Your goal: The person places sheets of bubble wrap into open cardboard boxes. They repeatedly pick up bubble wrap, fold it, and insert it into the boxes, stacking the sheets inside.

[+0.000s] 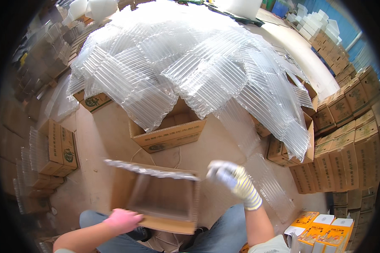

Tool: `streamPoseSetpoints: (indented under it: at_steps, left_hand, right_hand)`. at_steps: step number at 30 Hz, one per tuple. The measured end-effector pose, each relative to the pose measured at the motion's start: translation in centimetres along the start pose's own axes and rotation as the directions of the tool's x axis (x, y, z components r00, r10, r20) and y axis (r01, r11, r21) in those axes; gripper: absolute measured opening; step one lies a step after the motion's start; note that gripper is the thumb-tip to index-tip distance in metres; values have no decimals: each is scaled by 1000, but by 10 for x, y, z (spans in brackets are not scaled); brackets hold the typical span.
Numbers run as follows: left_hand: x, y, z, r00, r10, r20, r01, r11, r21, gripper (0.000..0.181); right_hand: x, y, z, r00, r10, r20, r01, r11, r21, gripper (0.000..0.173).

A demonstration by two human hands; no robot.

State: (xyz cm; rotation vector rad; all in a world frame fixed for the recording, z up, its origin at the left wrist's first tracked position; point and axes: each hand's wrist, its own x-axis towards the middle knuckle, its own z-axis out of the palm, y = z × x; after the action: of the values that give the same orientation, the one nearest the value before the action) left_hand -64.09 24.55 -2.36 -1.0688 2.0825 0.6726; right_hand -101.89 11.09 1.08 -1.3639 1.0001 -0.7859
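Observation:
Between my knees stands an open cardboard box (pixel 194 202), tilted so that its inside faces me. A clear air-column cushion sheet (pixel 152 170) lies along its far rim, and clear film seems to line the inside. In a pink glove, my left hand (pixel 123 219) grips the near left edge of the box. My right hand (pixel 229 177), in a striped knit glove, is raised just beyond the box's right side. Motion blurs its fingers, and whether they hold anything is unclear.
Ahead rises a large heap of air-column sheets (pixel 205 66), partly over an open printed carton (pixel 169 136). More cartons stand at left (pixel 61 148) and are stacked at right (pixel 335 164). Orange-and-white boxes (pixel 327 231) sit near my right. A loose sheet (pixel 269 186) lies on the floor.

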Motion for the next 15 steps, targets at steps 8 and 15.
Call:
streamPoseSetpoints:
  at_steps: [8,15]
  left_hand:
    - [-112,-110,69,762,-411,-501,311,910,-273,14]
    - [-107,-182,114,264,-958,-113,506,238,-829,39]
  right_hand:
    - [35,128,-8,917,-16,-399,-7,998,-55,29]
    - [29,169,7,937,208,-282,-223,975,-22,32]
